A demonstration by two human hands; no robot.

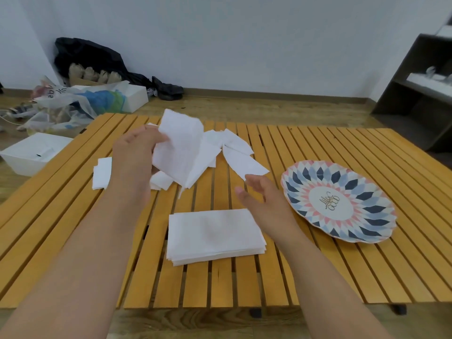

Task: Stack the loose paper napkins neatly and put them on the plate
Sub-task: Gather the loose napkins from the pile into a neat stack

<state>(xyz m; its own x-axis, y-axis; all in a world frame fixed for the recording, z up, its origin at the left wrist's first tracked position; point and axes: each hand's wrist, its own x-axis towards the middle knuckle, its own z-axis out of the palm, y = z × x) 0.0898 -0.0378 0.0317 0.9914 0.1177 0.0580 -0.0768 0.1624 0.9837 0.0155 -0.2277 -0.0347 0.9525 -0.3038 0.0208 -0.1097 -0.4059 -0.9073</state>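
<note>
A neat stack of napkins point(215, 234) is seen on the slatted table point(342, 260), just below the right hand point(263, 196) — fingers relaxed, nothing held. One napkin point(179, 152) is pinched by the left hand point(137, 155), raised above the loose napkins point(241, 157). The plate point(338, 200) is set beside the right hand — no napkins on it.

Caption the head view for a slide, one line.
Left hand holds a napkin over the loose napkins; right hand hovers open beside the neat stack, patterned plate bare.
</note>
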